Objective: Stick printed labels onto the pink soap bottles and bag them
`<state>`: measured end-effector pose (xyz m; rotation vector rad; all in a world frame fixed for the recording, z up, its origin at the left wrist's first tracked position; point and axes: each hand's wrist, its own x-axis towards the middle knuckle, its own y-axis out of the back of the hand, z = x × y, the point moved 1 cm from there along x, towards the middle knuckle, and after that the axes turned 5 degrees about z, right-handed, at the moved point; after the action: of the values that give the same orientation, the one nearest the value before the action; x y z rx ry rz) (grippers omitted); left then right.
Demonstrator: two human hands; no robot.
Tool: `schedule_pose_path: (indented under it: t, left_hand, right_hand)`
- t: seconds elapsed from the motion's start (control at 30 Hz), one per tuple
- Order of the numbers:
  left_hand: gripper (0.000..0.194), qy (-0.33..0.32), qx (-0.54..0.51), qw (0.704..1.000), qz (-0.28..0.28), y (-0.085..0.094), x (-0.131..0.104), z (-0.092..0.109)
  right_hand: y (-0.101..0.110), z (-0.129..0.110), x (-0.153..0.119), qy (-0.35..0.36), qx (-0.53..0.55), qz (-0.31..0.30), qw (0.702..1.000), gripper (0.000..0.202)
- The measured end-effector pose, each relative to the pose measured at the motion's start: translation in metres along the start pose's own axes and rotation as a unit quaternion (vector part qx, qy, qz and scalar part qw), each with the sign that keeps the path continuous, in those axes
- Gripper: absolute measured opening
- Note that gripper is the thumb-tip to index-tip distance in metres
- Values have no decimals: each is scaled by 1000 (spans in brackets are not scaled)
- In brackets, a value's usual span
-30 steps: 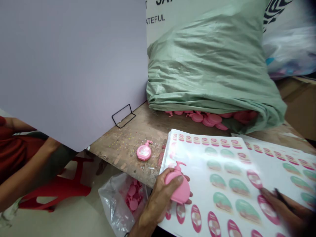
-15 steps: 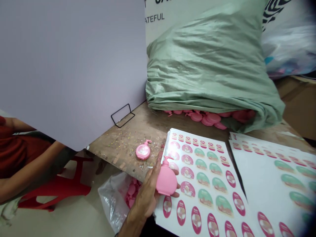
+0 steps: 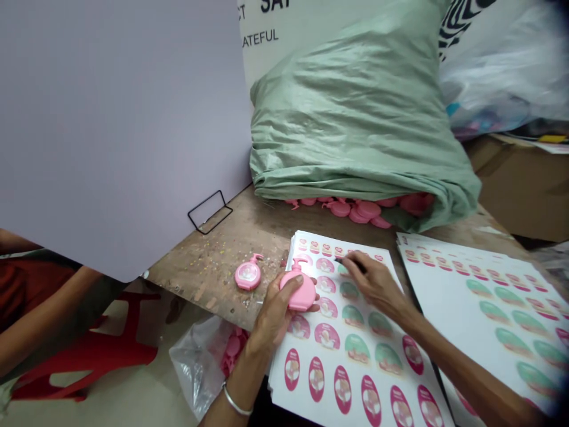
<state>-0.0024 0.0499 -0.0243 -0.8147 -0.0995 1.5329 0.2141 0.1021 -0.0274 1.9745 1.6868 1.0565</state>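
My left hand (image 3: 280,305) is closed round a small pink pump bottle (image 3: 300,292), thumb across its plain round front. The bottle is over the left edge of a stack of sticker sheets (image 3: 306,370). Above the upper part of that stack, my right hand (image 3: 367,273) pinches a small dark pointed tool (image 3: 340,260), mostly hidden by the fingers. Its tip is beside a round pink sticker (image 3: 326,265) in the top rows. Left of my hands, another pink pump bottle (image 3: 248,275) with a sticker on its front lies on the wooden table (image 3: 208,267).
A green cloth sack (image 3: 351,118) spills pink bottles (image 3: 367,210) at the back. More sticker sheets (image 3: 438,308) lie right. A grey panel (image 3: 124,118) with a black wire stand (image 3: 210,212) rises left; a person's arm (image 3: 53,314) shows beyond. A clear bag (image 3: 195,356) holds pink pieces below.
My right hand has come in from the right with the dark tool, over the sticker sheet. My left hand has raised the bottle slightly, its thumb now over the front. The view has shifted right.
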Motion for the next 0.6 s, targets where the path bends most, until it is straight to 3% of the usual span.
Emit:
schedule_pose_path:
  t: [0.07, 0.17, 0.33, 0.6]
  left_hand:
    - [38, -6, 7, 1000, 12, 0, 6, -1]
    - [42, -16, 19, 999, 22, 0, 14, -2]
    - [46, -15, 23, 999, 18, 0, 24, -6]
    - [45, -13, 27, 999, 15, 2, 26, -9]
  right_hand:
    - [-35, -7, 11, 21, -31, -15, 999, 21]
    - [-56, -11, 16, 57, -101, 9, 993, 16]
    - [-56, -7, 14, 100, -151, 22, 983, 16]
    - [-59, -6, 10, 116, -140, 22, 983, 18]
